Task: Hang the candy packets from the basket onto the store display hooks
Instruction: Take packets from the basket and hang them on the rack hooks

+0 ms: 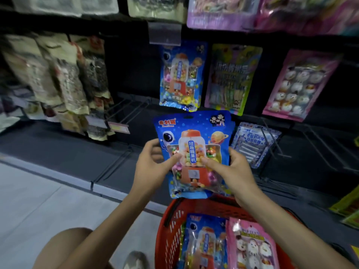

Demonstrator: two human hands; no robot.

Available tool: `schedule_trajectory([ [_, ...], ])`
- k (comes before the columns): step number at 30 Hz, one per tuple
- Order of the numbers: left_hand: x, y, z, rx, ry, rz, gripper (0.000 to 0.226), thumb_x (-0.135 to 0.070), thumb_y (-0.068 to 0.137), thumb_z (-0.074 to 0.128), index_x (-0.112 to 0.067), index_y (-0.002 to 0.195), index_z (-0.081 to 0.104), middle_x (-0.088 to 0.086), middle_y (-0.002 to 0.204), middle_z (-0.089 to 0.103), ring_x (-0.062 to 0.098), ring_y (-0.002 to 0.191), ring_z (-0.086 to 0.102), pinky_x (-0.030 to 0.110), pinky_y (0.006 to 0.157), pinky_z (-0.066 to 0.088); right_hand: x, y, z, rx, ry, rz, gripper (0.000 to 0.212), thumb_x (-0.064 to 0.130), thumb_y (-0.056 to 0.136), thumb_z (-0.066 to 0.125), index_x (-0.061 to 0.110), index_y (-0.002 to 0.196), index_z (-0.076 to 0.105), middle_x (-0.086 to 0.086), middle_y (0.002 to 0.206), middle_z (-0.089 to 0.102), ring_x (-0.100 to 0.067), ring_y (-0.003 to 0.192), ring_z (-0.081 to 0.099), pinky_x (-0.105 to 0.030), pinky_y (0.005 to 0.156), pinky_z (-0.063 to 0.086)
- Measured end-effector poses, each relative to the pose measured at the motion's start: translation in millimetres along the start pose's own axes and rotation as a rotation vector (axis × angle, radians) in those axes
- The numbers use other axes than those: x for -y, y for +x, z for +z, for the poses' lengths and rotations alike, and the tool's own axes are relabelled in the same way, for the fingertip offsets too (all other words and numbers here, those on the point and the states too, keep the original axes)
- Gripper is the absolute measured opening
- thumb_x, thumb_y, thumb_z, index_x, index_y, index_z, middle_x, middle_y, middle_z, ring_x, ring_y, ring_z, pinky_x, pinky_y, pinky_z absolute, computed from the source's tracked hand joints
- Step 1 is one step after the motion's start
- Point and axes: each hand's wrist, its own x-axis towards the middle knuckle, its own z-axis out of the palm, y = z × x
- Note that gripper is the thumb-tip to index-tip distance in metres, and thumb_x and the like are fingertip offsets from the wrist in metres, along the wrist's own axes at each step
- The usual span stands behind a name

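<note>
Both hands hold a blue candy packet (194,133) with a gumball-machine picture upright above the red basket (167,226). My left hand (153,162) grips its left edge, thumb on the front. My right hand (231,167) grips the right edge the same way. A matching blue packet (181,74) hangs on the display just above it. Inside the basket lie another blue packet (204,243) and a pink packet (252,247).
A green-edged purple packet (231,78) and a pink marshmallow packet (297,84) hang to the right. A blue-and-white packet (252,144) hangs lower right. Brown snack bags (64,84) fill the left hooks. Bare wire hooks (126,109) jut out between them. Grey floor lies at left.
</note>
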Motion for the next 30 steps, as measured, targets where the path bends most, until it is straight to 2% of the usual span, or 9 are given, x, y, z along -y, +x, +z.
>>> schedule_trajectory([
  [3,-11.3,23.8,-18.1,-0.075,0.101,0.109,0.054,-0.038,0.091,0.08,-0.027,0.136,0.053,-0.004,0.103,0.066,0.009,0.09,0.065,0.032,0.08,0.056,13.2,18.4,11.1,-0.024,-0.007,-0.039,0.053,0.025,0.086,0.085,0.016,0.133,0.063,0.002,0.098,0.081,-0.032,0.09,0.077,-0.052,0.08,0.063],
  [5,-23.3,45.6,-31.3,-0.146,0.234,0.231,0.052,-0.036,0.096,0.073,-0.03,0.141,0.048,-0.007,0.102,0.061,0.01,0.091,0.064,0.042,0.082,0.058,21.5,27.5,16.8,-0.027,-0.008,-0.075,0.048,0.031,0.083,0.086,0.022,0.125,0.066,0.009,0.1,0.081,-0.02,0.087,0.079,-0.046,0.077,0.066],
  [7,-41.8,70.7,-42.9,-0.221,0.416,0.418,0.051,-0.03,0.097,0.07,-0.029,0.142,0.047,-0.008,0.104,0.058,0.016,0.094,0.063,0.049,0.081,0.057,26.0,37.2,21.5,-0.055,0.003,-0.089,0.077,0.045,0.076,0.089,0.018,0.141,0.059,0.004,0.119,0.077,-0.014,0.091,0.079,-0.044,0.078,0.066],
  [9,-68.1,95.9,-51.7,-0.301,0.636,0.635,0.05,-0.024,0.096,0.069,-0.022,0.142,0.05,-0.001,0.112,0.059,0.024,0.098,0.063,0.048,0.08,0.055,30.8,45.3,25.2,-0.056,0.042,-0.117,0.085,0.046,0.072,0.088,0.016,0.145,0.056,-0.001,0.124,0.075,-0.015,0.091,0.079,-0.046,0.079,0.066],
  [11,-95.7,120.8,-57.0,-0.389,0.846,0.819,0.052,-0.021,0.094,0.069,-0.014,0.142,0.053,0.009,0.123,0.059,0.031,0.101,0.063,0.047,0.079,0.053,32.6,56.7,28.4,-0.065,0.06,-0.129,0.076,0.044,0.07,0.088,0.015,0.136,0.063,0.0,0.115,0.079,-0.019,0.09,0.08,-0.049,0.082,0.065],
  [14,-124.1,153.0,-59.4,-0.459,1.023,0.989,0.06,-0.022,0.094,0.066,-0.012,0.15,0.048,0.018,0.139,0.052,0.035,0.114,0.058,0.046,0.091,0.047,38.9,69.1,34.6,-0.053,0.083,-0.177,0.033,0.025,0.085,0.084,0.019,0.115,0.072,0.002,0.1,0.082,-0.022,0.085,0.08,-0.05,0.079,0.065],
  [18,-145.4,184.2,-53.9,-0.424,1.137,1.14,0.067,-0.02,0.092,0.066,-0.013,0.155,0.044,0.018,0.15,0.048,0.037,0.132,0.051,0.048,0.103,0.045,47.0,85.7,43.3,-0.067,0.107,-0.204,0.028,0.021,0.089,0.081,0.021,0.115,0.072,0.004,0.097,0.082,-0.02,0.083,0.08,-0.04,0.072,0.065],
  [24,-168.6,209.4,-50.9,-0.386,1.066,1.224,0.036,-0.016,0.102,0.057,-0.014,0.137,0.063,0.007,0.129,0.066,0.031,0.112,0.064,0.044,0.091,0.047,62.4,109.9,56.5,-0.064,0.118,-0.238,0.019,0.02,0.09,0.081,0.023,0.107,0.073,0.002,0.098,0.082,-0.021,0.084,0.08,-0.041,0.069,0.065],
  [30,-197.6,206.0,-57.5,-0.26,0.74,1.003,0.02,-0.023,0.106,0.055,-0.02,0.122,0.067,-0.003,0.11,0.075,0.024,0.096,0.07,0.041,0.081,0.054,82.1,127.1,65.4,-0.042,0.144,-0.284,0.017,0.019,0.09,0.08,0.022,0.106,0.074,0.002,0.094,0.082,-0.019,0.08,0.08,-0.031,0.062,0.063],
])
